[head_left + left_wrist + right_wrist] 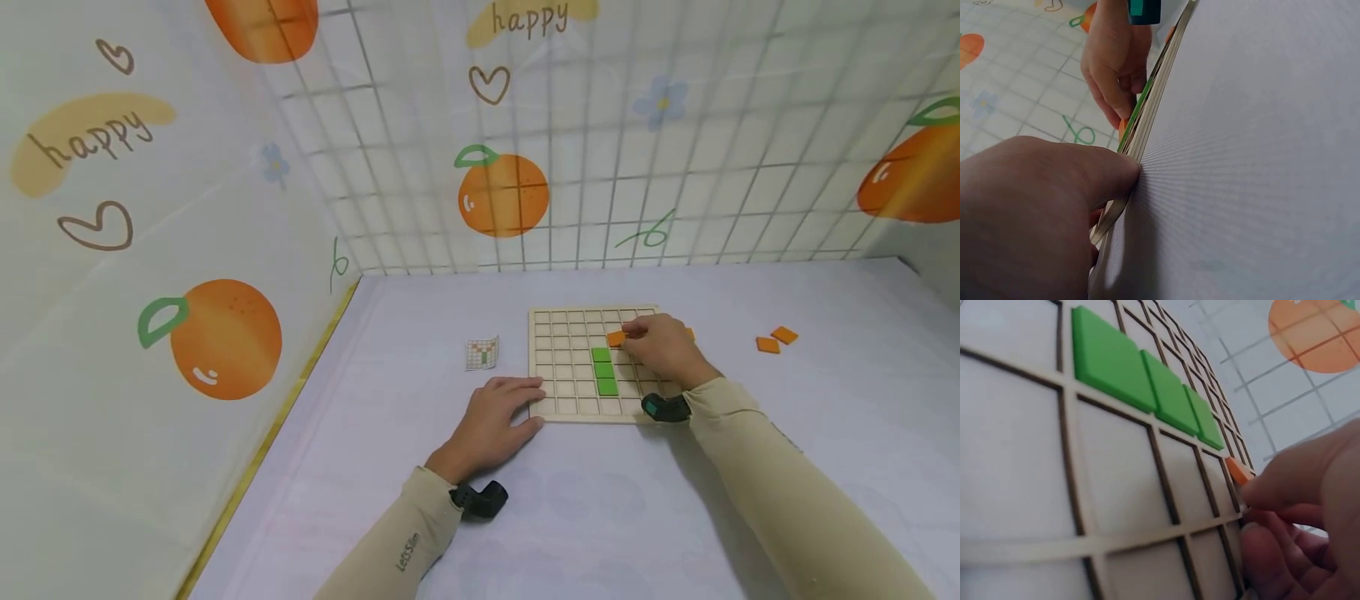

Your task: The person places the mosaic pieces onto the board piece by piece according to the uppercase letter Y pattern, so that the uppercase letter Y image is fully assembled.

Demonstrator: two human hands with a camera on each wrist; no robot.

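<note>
A wooden grid board [566, 407] lies on the table, with three green tiles [604, 372] in one column. The right hand [663, 350] pinches an orange tile [617, 339] over the cell just up and to the right of the top green tile; in the right wrist view that orange tile [1239, 470] is tilted at the fingertips. At the board's left edge the left hand [491, 425] rests with relaxed fingers touching the frame. Its thumb [1110, 175] presses the board's side in the left wrist view. Part of another orange piece [690, 334] shows behind the right hand.
Two loose orange tiles [776, 339] lie on the table to the right of the board. A small printed grid card [482, 353] sits to its left. Behind the table hangs a patterned curtain [420, 167], which also runs along the left side.
</note>
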